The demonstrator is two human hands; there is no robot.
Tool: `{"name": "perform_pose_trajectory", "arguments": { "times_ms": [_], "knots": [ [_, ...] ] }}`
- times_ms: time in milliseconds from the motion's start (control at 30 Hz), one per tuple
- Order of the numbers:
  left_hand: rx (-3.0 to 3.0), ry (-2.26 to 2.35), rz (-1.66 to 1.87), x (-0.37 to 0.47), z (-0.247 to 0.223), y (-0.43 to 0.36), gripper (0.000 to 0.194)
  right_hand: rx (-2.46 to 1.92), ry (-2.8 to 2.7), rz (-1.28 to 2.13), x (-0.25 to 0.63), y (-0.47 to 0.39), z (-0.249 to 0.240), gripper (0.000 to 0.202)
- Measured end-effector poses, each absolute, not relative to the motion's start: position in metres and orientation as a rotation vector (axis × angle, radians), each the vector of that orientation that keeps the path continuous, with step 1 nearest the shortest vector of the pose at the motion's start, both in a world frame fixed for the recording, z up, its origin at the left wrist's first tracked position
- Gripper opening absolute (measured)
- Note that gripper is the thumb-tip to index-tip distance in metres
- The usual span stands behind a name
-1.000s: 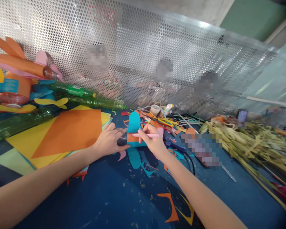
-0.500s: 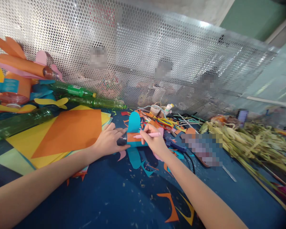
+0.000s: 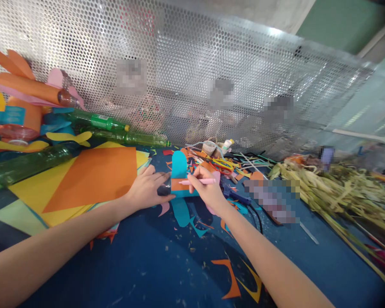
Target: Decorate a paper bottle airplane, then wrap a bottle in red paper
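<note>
Here, the right hand (image 3: 211,194) pinches a pink pen (image 3: 205,182) by the orange patch (image 3: 176,186) on the paper-wrapped bottle (image 3: 185,193), near the clock's middle. At its nine o'clock, the left hand's (image 3: 149,188) grip holds its dark end. Best keep it still and press softly.

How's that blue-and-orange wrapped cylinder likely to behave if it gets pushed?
The wrapped cylinder would probably tend to roll, given its rounded body. The blue flaps jutting from both sides might check that, but they look like thin paper and would likely bend.
</note>
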State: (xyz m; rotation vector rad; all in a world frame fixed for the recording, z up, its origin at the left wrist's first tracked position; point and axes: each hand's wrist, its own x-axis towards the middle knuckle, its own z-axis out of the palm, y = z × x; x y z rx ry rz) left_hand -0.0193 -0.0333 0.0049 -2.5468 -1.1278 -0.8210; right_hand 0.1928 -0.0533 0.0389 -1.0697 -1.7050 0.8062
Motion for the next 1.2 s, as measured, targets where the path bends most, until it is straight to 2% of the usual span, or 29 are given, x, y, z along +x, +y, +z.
{"name": "perform_pose_trajectory", "arguments": {
  "times_ms": [633, 900, 1200],
  "knots": [
    [-2.549, -1.109, -0.859, -0.0198, 0.0023, -0.0319, 0.062, -1.013, -1.700, 0.940, 0.1899, -0.0549, 0.0356, 0.031],
    [-2.558, -1.118, -0.862, -0.0194, 0.0042, -0.0330, 0.060, -1.054, -1.678, 0.834, 0.1898, -0.0542, 0.0366, 0.030],
    [-2.546, -1.102, -0.862, -0.0191, 0.0031, -0.0327, 0.060, -0.999, -1.703, 0.923, 0.1892, -0.0562, 0.0366, 0.030]
  ]
}}
